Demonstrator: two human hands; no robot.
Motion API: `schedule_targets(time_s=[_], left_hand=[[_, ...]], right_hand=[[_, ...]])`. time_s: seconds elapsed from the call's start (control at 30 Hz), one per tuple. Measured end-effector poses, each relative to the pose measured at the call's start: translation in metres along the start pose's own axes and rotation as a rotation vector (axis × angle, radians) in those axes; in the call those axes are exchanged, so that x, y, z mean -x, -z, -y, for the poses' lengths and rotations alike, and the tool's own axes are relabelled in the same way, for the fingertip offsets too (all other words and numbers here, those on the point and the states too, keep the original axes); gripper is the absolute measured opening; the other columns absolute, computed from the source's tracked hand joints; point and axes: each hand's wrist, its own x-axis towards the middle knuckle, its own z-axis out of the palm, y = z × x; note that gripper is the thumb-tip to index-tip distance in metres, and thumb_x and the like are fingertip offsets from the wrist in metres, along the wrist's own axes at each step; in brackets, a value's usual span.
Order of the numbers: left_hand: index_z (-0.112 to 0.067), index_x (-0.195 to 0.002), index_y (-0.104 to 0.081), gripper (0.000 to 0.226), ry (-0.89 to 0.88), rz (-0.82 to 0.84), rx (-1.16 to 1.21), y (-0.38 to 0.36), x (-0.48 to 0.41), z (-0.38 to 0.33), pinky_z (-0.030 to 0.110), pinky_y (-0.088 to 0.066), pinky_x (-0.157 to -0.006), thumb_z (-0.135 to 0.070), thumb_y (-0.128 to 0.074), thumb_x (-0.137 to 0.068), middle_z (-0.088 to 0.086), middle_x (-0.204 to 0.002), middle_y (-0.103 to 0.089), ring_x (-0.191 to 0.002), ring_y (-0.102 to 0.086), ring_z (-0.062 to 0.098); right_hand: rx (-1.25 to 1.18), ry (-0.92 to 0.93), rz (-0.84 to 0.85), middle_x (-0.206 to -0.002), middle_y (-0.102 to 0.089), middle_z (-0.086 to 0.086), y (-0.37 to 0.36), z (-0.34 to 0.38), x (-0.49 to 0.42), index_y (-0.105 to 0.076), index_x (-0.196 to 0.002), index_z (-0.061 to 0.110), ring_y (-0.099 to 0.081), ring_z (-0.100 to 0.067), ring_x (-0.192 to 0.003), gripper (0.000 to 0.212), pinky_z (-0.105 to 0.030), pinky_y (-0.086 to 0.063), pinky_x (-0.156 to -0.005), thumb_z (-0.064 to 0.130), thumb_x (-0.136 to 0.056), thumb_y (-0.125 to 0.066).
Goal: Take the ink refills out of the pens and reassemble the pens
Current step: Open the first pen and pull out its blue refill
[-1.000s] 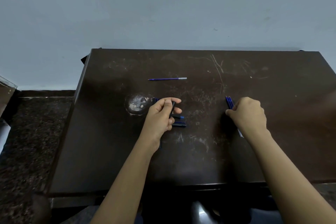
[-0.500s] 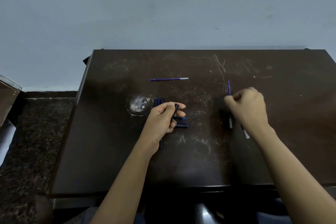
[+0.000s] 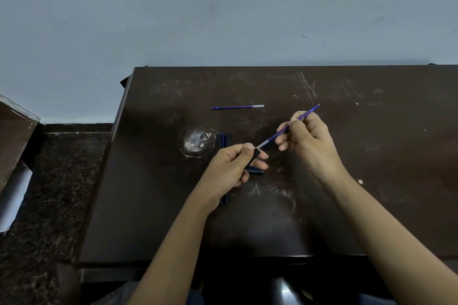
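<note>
While the left hand (image 3: 229, 168) grips a black pen barrel (image 3: 254, 157) w/ thumb on top and fingers curled under, the right hand (image 3: 308, 140) pinches a blue ink refill (image 3: 285, 130) between thumb and fingertips, approx mid-length. Refill slants from its pale end, right at the barrel mouth, up to its tip pointing toward the far right of the table (image 3: 371, 205). Can't tell whether the pale end is inside the barrel or just touching the opening; both hands are raised above the tabletop near its centre.

Progress, as a guess: at least one refill is already out. A second blue refill (image 3: 237, 107) lies alone toward the far edge, left of centre, parallel to that edge and well apart from the hands. Other dark pen parts (image 3: 224, 140) sit just beyond the left hand next to a round scuffed patch (image 3: 197, 142), and more dark pieces (image 3: 255, 171) show under and beside the left fingers; a black part also pokes out below the left wrist. Too dark to count them or to say which are whole pens vs loose halves.

Left to do, prob: free this refill fully, set it down by the other one, close up the empty barrel, then repeat for whatever pens in the cluster are unopened. No reassembled pen can be picked out w/ confidence yet.
</note>
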Motion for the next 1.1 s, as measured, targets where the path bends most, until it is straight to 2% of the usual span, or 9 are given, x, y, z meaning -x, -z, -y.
schedule_targets(time_s=[0.2, 0.33, 0.43, 0.53, 0.63, 0.7, 0.77, 0.93, 1.1], left_hand=[[-0.019, -0.096, -0.071, 0.035, -0.01, -0.028, -0.003, 0.001, -0.001, 0.002, 0.011, -0.033, -0.044, -0.032, -0.04, -0.102, -0.005, -0.08, -0.072, -0.045, -0.043, -0.001], [-0.018, -0.098, -0.07, 0.032, -0.011, -0.036, 0.008, 0.002, -0.001, 0.002, 0.01, -0.033, -0.044, -0.032, -0.041, -0.102, -0.004, -0.08, -0.072, -0.045, -0.042, -0.001], [-0.02, -0.097, -0.069, 0.029, -0.035, -0.086, 0.052, 0.003, -0.002, 0.003, 0.01, -0.032, -0.043, -0.03, -0.042, -0.102, -0.004, -0.075, -0.071, -0.045, -0.04, 0.0], [-0.02, -0.093, -0.069, 0.029, -0.069, -0.166, 0.13, 0.006, -0.004, 0.003, 0.011, -0.031, -0.042, -0.029, -0.043, -0.101, -0.005, -0.07, -0.07, -0.044, -0.038, 0.0], [-0.018, -0.097, -0.069, 0.028, -0.094, -0.214, 0.184, 0.009, -0.005, 0.003, 0.011, -0.031, -0.043, -0.028, -0.042, -0.102, -0.006, -0.069, -0.069, -0.043, -0.038, -0.001], [-0.018, -0.099, -0.068, 0.028, -0.109, -0.23, 0.201, 0.01, -0.005, 0.003, 0.011, -0.031, -0.042, -0.027, -0.042, -0.102, -0.007, -0.069, -0.069, -0.043, -0.038, 0.0], [-0.018, -0.099, -0.068, 0.027, -0.115, -0.236, 0.212, 0.01, -0.005, 0.004, 0.011, -0.03, -0.042, -0.027, -0.042, -0.102, -0.007, -0.069, -0.069, -0.043, -0.037, 0.0], [-0.016, -0.102, -0.068, 0.028, -0.107, -0.238, 0.189, 0.011, -0.004, 0.004, 0.011, -0.03, -0.042, -0.026, -0.042, -0.102, -0.006, -0.07, -0.07, -0.044, -0.037, 0.0], [-0.019, -0.102, -0.068, 0.027, -0.103, -0.223, 0.181, 0.009, -0.005, 0.006, 0.011, -0.03, -0.042, -0.027, -0.043, -0.102, -0.006, -0.07, -0.069, -0.044, -0.037, 0.0]], right_hand=[[0.05, 0.022, 0.051, -0.079, -0.061, -0.012, 0.0, -0.003, -0.001, -0.045, -0.099, 0.007, -0.06, -0.012, -0.058, 0.009, -0.022, -0.051, -0.052, 0.003, -0.098, -0.038], [0.225, 0.044, 0.225, -0.081, -0.065, -0.012, -0.002, -0.006, 0.001, -0.057, -0.097, -0.003, -0.06, -0.01, -0.064, 0.008, -0.021, -0.051, -0.059, 0.0, -0.092, -0.051], [0.373, 0.022, 0.329, -0.087, -0.067, -0.018, -0.006, -0.013, 0.004, -0.068, -0.094, 0.003, -0.06, -0.009, -0.071, 0.01, -0.02, -0.05, -0.065, 0.006, -0.087, -0.062], [0.528, 0.052, 0.249, -0.084, -0.071, -0.009, -0.005, -0.022, 0.002, -0.072, -0.096, 0.015, -0.062, -0.01, -0.074, 0.013, -0.026, -0.051, -0.075, 0.012, -0.085, -0.065], [0.808, 0.159, 0.186, -0.083, -0.07, 0.003, -0.004, -0.027, 0.002, -0.073, -0.096, 0.019, -0.064, -0.008, -0.077, 0.015, -0.012, -0.047, -0.073, 0.012, -0.085, -0.066], [0.912, 0.191, 0.225, -0.088, -0.069, 0.003, -0.004, -0.029, 0.004, -0.074, -0.098, 0.018, -0.063, -0.008, -0.079, 0.017, -0.006, -0.043, -0.071, 0.011, -0.084, -0.067], [0.972, 0.212, 0.264, -0.092, -0.067, 0.002, -0.004, -0.033, 0.005, -0.073, -0.1, 0.018, -0.061, -0.008, -0.08, 0.02, -0.005, -0.042, -0.071, 0.01, -0.083, -0.067], [1.069, 0.267, 0.284, -0.098, -0.067, -0.001, -0.004, -0.037, 0.006, -0.072, -0.102, 0.019, -0.062, -0.016, -0.088, 0.021, -0.031, -0.051, -0.084, 0.011, -0.085, -0.064], [1.224, 0.255, 0.249, -0.098, -0.064, -0.002, -0.002, -0.033, 0.005, -0.067, -0.106, 0.018, -0.059, -0.021, -0.095, 0.021, -0.04, -0.052, -0.081, 0.015, -0.087, -0.058]])
